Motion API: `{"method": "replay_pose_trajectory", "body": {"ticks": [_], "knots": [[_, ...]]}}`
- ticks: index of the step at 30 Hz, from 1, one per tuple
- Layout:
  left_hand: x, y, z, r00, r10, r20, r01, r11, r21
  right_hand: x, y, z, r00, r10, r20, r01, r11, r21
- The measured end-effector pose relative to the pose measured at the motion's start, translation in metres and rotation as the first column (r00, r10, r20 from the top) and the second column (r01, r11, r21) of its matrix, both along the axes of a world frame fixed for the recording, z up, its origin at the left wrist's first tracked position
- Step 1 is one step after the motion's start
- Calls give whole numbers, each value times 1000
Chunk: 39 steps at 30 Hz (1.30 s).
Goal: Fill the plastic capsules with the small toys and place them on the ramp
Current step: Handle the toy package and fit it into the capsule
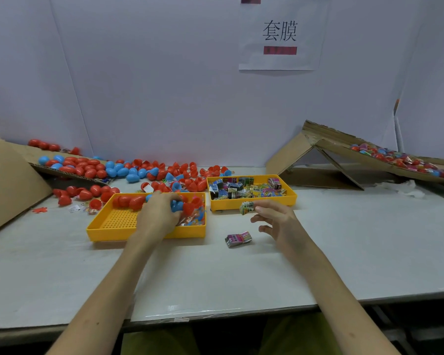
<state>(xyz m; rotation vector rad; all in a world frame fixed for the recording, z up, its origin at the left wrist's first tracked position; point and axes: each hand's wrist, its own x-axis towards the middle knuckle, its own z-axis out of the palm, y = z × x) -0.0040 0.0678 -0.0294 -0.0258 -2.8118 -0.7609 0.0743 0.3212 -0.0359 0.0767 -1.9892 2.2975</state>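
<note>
My left hand (157,213) reaches into the left yellow tray (118,228) and grips a blue capsule half (177,206) beside red halves and small wrapped toys (192,219). My right hand (277,219) hovers in front of the right yellow tray (251,204), pinching a folded printed leaflet (246,208) between thumb and fingertip. Another folded leaflet (238,239) lies on the table below that hand. The cardboard ramp (344,152) stands at the far right, with several filled capsules (400,160) lying on its slope.
Loose red and blue capsule halves (128,171) cover the back left of the table and a low cardboard sheet (69,172). A cardboard slab (8,180) leans at the far left. The right tray holds several leaflets. A white wall with a paper sign (280,34) closes the back.
</note>
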Motion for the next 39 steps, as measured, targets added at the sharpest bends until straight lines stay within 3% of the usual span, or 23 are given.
{"method": "replay_pose_trajectory", "body": {"ticks": [2,5,7,9,11,13,16,18,19,22,26,39], "knots": [[5,5,-2,992,78,-95,-84,995,-60,0,0,1,1000,0,0,0,1000,5],[17,8,2,923,129,-362,-191,972,-140,0,1,0,1000,1,-7,-1,1000,-10],[22,13,9,855,53,-516,-92,994,-50,0,2,0,1000,0,-12,0,1000,-17],[27,22,18,834,-56,-548,178,969,172,0,2,-1,1000,3,-15,-3,1000,-16],[31,36,26,871,-181,-456,426,741,519,1,1,1,1000,-4,-13,4,1000,-25],[35,48,26,895,-273,-353,442,432,786,2,0,2,1000,-17,-19,17,999,-48],[37,60,15,885,-367,-287,327,51,944,2,0,3,999,-31,-35,27,995,-92],[40,64,6,876,-399,-269,277,-39,960,1,0,2,998,-36,-44,32,995,-90],[40,65,3,873,-411,-264,280,-20,960,0,0,2,998,-37,-52,32,996,-85],[42,66,-1,870,-430,-241,333,153,930,1,0,2,997,-35,-66,31,998,-62],[45,67,-3,873,-433,-224,320,163,933,1,-1,2,997,-39,-68,34,997,-72],[48,71,-6,881,-409,-239,384,321,866,0,-1,1,997,-35,-63,33,999,-33]]}}
